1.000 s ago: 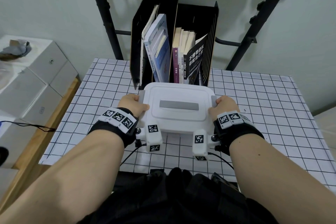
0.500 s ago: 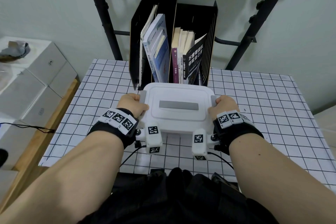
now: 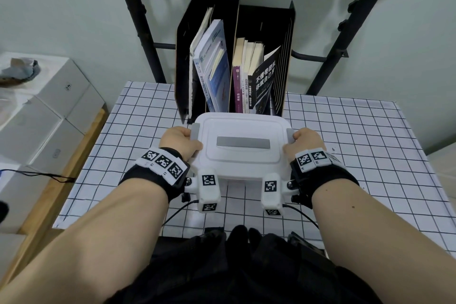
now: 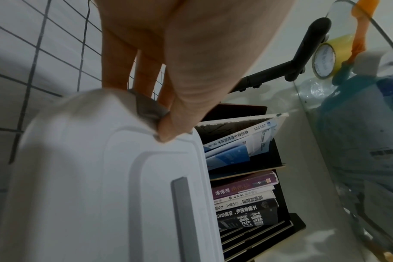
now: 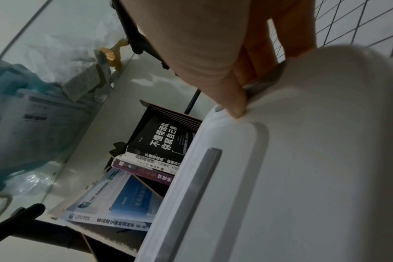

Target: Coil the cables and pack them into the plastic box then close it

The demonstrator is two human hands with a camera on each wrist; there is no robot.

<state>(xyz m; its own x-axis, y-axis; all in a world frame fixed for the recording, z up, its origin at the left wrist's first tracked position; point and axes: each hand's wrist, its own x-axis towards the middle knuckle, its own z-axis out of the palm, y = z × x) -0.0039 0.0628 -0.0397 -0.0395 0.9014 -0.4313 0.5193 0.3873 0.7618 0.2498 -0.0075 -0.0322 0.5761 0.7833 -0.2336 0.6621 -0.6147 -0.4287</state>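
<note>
At the far left, white cardboard boxes (image 3: 37, 116) are stacked beside the table, with a crumpled grey thing on the top one. On the checked tablecloth (image 3: 345, 155), against the wall, stands a black file holder (image 3: 185, 61) with two compartments. The left compartment holds a blue and white book (image 3: 214, 64) leaning to the left with a thinner book behind it; the right compartment holds a purple book (image 3: 237, 89), some pale paperbacks and a black book (image 3: 265, 86) tilted to the right.

Just in front of the holder sits the white plastic box (image 3: 243, 148), lid (image 3: 243, 128) on, a grey strip across the middle of the lid. What is inside cannot be seen. A grey clasp (image 3: 195, 131) sits on its left end and another grey clasp (image 3: 289, 134) on its right end.

The left hand (image 3: 179, 142) clamps the left end of the box: in the left wrist view the thumb (image 4: 182, 120) presses down on the lid's edge at the clasp, while the fingers (image 4: 117, 70) reach down the side past it. The right hand (image 3: 304, 142) mirrors this on the right end, thumb (image 5: 231, 99) on the lid's rim beside the clasp, fingers (image 5: 292, 35) wrapped down the outer wall. Both forearms run straight forward from the body, wrists level with the near edge of the box, each wearing a black band with printed markers.
</note>
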